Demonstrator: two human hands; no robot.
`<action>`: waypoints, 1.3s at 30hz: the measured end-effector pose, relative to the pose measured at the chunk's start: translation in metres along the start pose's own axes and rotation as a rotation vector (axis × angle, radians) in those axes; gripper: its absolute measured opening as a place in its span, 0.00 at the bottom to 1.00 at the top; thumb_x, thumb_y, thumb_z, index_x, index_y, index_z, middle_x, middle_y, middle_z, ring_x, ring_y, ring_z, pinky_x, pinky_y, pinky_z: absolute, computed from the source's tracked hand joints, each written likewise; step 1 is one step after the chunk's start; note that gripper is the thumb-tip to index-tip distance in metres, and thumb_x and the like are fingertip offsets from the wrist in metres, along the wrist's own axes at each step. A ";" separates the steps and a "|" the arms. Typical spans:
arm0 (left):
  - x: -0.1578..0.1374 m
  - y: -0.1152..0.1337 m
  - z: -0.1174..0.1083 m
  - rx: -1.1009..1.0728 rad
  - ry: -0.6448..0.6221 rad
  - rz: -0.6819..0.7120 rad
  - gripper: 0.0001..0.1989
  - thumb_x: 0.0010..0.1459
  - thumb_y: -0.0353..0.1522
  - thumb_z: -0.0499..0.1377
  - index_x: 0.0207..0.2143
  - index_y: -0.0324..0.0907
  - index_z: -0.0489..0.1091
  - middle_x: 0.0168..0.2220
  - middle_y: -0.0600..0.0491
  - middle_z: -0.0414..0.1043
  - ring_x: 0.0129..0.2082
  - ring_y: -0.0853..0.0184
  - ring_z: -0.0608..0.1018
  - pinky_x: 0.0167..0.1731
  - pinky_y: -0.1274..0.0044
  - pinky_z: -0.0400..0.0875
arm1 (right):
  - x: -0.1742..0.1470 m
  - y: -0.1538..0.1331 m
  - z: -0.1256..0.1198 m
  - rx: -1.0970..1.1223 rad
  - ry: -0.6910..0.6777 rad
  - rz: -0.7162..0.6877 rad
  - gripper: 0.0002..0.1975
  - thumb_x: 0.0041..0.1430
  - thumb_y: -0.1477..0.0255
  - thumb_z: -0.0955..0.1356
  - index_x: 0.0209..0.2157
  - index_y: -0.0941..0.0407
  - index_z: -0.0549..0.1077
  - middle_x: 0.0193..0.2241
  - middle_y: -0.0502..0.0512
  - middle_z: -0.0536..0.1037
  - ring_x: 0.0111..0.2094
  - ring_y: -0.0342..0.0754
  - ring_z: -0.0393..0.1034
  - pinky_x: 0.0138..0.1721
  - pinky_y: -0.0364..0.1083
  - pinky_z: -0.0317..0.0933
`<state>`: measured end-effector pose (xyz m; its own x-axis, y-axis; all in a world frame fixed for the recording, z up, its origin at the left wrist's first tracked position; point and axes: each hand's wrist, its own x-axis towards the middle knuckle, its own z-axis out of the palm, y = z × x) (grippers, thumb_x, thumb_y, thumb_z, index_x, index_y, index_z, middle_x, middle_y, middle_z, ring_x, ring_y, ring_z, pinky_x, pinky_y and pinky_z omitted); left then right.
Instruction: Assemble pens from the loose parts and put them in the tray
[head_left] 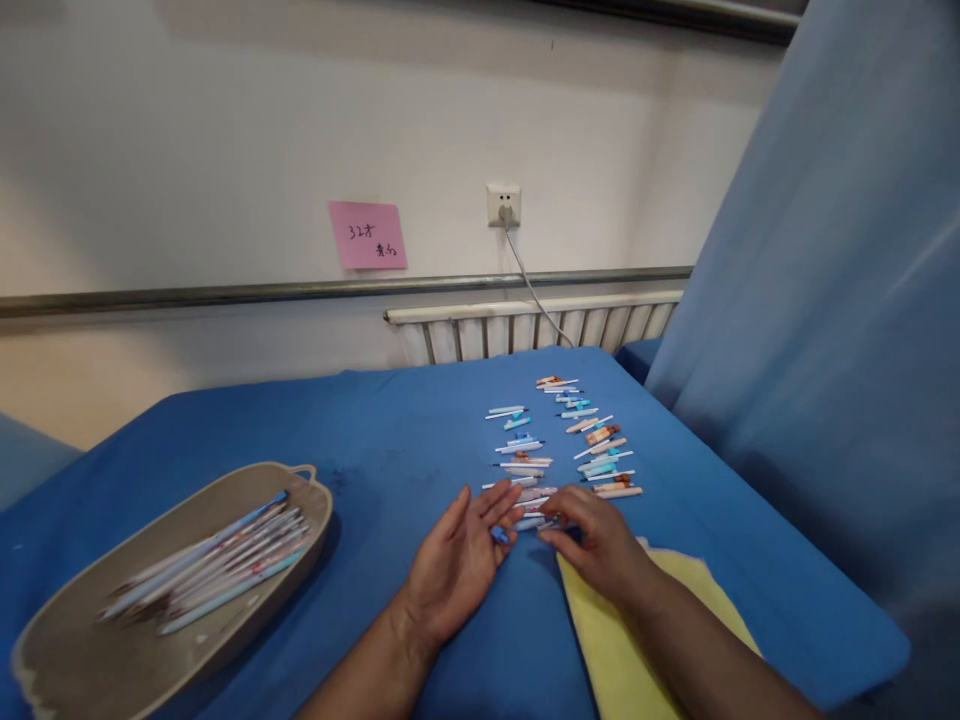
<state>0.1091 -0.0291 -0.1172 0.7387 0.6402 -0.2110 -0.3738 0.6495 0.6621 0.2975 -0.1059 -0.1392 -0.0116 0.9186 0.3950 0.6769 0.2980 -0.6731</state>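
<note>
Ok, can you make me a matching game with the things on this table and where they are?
Things:
1. tray of pens
2. pink note
3. yellow cloth
4. small blue piece

Places:
A. on the wall
B. under the right forearm
C. at the left hand's fingertips
D. at the table's left end

Pairs: 1-D, 2-A, 3-B, 4-C

A plain institutional workroom, set up for sorting at a table.

You sit at a table under a blue cloth (360, 430), facing a bare cream wall with a metal rail (300, 292) along it. You see a white radiator (525, 330), a wall socket (503, 204) with a cable plugged in, a pink handwritten note (367, 235), and a blue curtain (825, 300) at your right.
</note>
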 end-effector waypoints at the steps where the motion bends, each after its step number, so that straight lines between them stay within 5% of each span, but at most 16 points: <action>1: 0.000 -0.002 0.002 -0.034 -0.021 -0.026 0.22 0.59 0.43 0.50 0.47 0.36 0.68 0.53 0.42 0.65 0.47 0.62 0.71 0.45 0.73 0.64 | 0.001 -0.007 0.002 0.012 -0.034 -0.048 0.08 0.57 0.69 0.66 0.40 0.52 0.70 0.36 0.53 0.74 0.39 0.48 0.67 0.40 0.46 0.59; 9: -0.001 -0.017 0.006 -0.056 -0.117 -0.089 0.24 0.59 0.44 0.50 0.49 0.36 0.67 0.52 0.41 0.66 0.51 0.59 0.69 0.48 0.70 0.62 | 0.002 -0.017 0.018 -0.075 -0.150 -0.141 0.08 0.58 0.73 0.65 0.41 0.51 0.70 0.40 0.54 0.74 0.43 0.48 0.66 0.43 0.46 0.59; 14: 0.000 -0.014 -0.002 0.151 0.008 0.053 0.20 0.54 0.39 0.59 0.49 0.41 0.68 0.56 0.46 0.63 0.57 0.57 0.64 0.53 0.68 0.58 | 0.000 0.016 0.001 -0.052 -0.002 0.060 0.04 0.58 0.72 0.65 0.35 0.53 0.71 0.31 0.52 0.74 0.34 0.47 0.68 0.36 0.45 0.59; 20: 0.004 -0.005 -0.013 0.312 0.242 0.130 0.17 0.51 0.38 0.61 0.43 0.40 0.71 0.52 0.44 0.69 0.49 0.58 0.72 0.41 0.73 0.67 | 0.001 0.030 -0.003 -0.215 -0.105 0.108 0.03 0.54 0.74 0.67 0.32 0.53 0.72 0.30 0.50 0.74 0.35 0.47 0.66 0.36 0.45 0.55; 31: 0.011 -0.012 -0.020 0.465 0.225 0.110 0.15 0.46 0.37 0.65 0.35 0.38 0.72 0.39 0.47 0.75 0.31 0.68 0.75 0.29 0.79 0.66 | 0.001 0.030 0.002 -0.265 -0.082 0.097 0.07 0.55 0.78 0.65 0.32 0.54 0.72 0.33 0.52 0.72 0.38 0.48 0.65 0.39 0.46 0.55; 39: 0.014 -0.015 -0.029 0.524 0.209 0.117 0.16 0.44 0.39 0.66 0.34 0.38 0.72 0.36 0.48 0.75 0.27 0.70 0.74 0.27 0.79 0.65 | 0.000 0.031 0.006 -0.235 -0.043 0.124 0.08 0.55 0.78 0.64 0.33 0.53 0.73 0.33 0.53 0.73 0.37 0.48 0.66 0.39 0.46 0.57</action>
<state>0.1090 -0.0182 -0.1513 0.5631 0.7972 -0.2175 -0.0790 0.3140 0.9461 0.3146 -0.0947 -0.1638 0.0543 0.9560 0.2883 0.8271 0.1187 -0.5494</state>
